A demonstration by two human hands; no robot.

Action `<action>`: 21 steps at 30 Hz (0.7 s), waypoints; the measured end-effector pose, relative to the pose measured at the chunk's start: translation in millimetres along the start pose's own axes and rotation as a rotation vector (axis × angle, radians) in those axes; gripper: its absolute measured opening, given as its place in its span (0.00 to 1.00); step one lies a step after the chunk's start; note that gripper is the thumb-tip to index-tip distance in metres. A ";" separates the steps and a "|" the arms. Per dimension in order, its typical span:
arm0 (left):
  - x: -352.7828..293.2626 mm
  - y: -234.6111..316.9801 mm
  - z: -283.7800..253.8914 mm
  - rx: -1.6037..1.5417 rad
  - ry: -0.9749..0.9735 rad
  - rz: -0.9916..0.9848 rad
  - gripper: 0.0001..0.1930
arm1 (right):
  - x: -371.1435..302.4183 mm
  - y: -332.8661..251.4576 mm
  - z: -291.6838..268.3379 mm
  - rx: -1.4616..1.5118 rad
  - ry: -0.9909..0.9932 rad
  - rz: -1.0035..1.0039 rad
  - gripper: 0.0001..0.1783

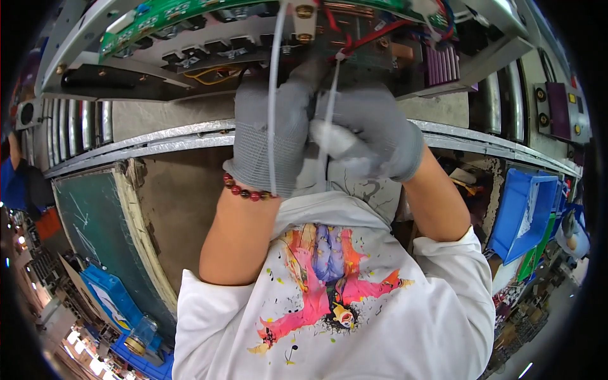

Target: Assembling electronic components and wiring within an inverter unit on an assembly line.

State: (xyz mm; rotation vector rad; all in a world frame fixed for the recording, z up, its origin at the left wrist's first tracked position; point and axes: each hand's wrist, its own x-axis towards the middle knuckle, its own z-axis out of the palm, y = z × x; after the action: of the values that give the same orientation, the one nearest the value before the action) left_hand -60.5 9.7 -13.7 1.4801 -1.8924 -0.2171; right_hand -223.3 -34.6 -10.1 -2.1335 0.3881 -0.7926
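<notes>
Both my hands wear grey knit gloves and work at the front edge of an open metal chassis (291,54). My right hand (373,130) is closed, blurred by motion, with a white cable tie (334,85) running down through its fingers. The head of that tie sits against a bundle of red wires (373,38). My left hand (272,130) is just beside it, its fingers reaching up under the wires; they are blurred and partly hidden. Another long white cable tie (275,69) hangs down in front of my left hand and wrist.
Green circuit boards (152,28) and a purple heatsink (443,65) sit inside the chassis. Metal rollers (79,126) and a rail (183,136) run beneath it. A blue bin (522,212) stands at right, a purple-and-grey control box (560,111) above it, a green board (95,215) at left.
</notes>
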 end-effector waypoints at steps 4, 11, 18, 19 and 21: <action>-23.4 14.8 -19.6 -0.708 0.105 -0.718 0.10 | -38.4 -7.8 8.6 0.067 0.495 0.269 0.10; -25.3 -25.0 30.0 0.238 0.396 -0.052 0.23 | -1.2 -6.6 19.2 -0.484 0.701 0.308 0.10; -14.2 -38.9 31.0 0.184 0.400 -0.022 0.24 | 2.3 -11.9 22.2 -0.190 0.683 0.613 0.10; -15.4 -41.7 27.4 0.177 0.350 -0.007 0.23 | 2.4 -11.3 22.5 -0.028 0.706 0.684 0.11; -23.1 -55.0 26.3 0.061 0.353 0.076 0.24 | -3.0 -6.7 21.5 -0.141 0.625 0.727 0.11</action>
State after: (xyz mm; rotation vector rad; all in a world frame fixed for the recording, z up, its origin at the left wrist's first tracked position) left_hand -31.8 4.9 -72.1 1.3795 -1.6752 0.1317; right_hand -211.4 -16.2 -16.3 -1.6137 1.4771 -0.9778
